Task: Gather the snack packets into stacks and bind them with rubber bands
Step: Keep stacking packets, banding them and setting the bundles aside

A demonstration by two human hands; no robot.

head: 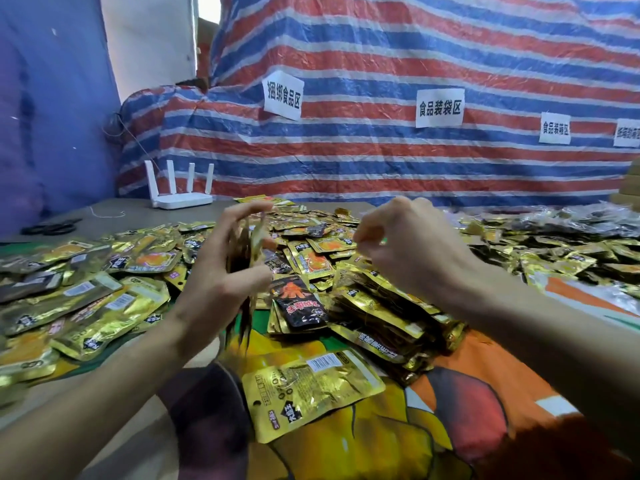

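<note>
While the left hand (232, 268) clamped an upright stack of gold foil snack packets (247, 258) mid-frame, right hand (398, 244) fingers curled, pinching something unclear; loose grip could spill them.

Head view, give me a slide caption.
Left hand holds an upright stack of gold foil snack packets above the packet-strewn table; right hand raised alongside.

We are noting glossy, crinkled gold foil on the snack packets (313, 389), with some faces showing shiny black film. The striped tarpaulin (381, 157) is looking like woven plastic with a faint sheen. The signs (440, 107) are reading as matt white paper. The router (180, 199) is showing smooth white plastic. The printed sheet (460, 403) is appearing smooth.
</note>
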